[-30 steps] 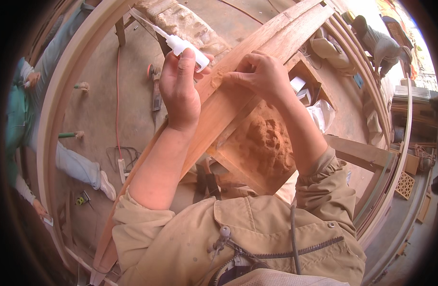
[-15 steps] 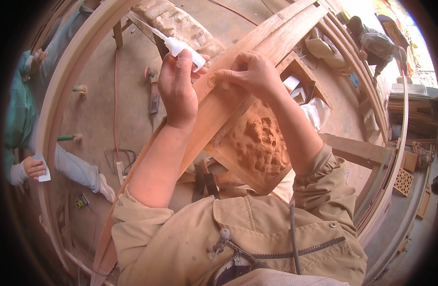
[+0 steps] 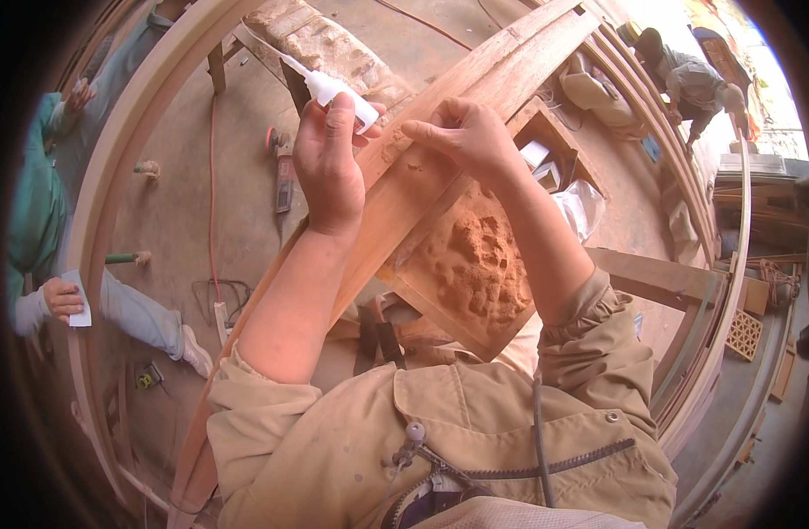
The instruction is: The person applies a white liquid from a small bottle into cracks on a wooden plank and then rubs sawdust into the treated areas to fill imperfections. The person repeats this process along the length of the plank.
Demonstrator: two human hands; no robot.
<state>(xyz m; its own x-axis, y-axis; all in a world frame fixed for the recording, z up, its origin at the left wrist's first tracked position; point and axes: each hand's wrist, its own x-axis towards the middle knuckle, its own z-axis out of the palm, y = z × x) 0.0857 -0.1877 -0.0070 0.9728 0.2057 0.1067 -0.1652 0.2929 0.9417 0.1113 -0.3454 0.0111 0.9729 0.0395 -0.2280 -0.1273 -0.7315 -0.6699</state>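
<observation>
In the head view, our left hand (image 3: pixel 330 163) was clamped around a small white plastic glue bottle with a long nozzle (image 3: pixel 330 88), just above the long curved reddish wooden beam (image 3: pixel 440 167). Our right hand (image 3: pixel 462 132) pinched its fingertips together on the beam beside the bottle. Since a second earlier, both hands had barely shifted, so we judged the gluing spot unchanged.

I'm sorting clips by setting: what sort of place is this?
Most likely a woodworking shop: large curved timber frames ring the dusty floor, a carved wooden panel lies below, and the left hand holds a glue bottle.
</observation>
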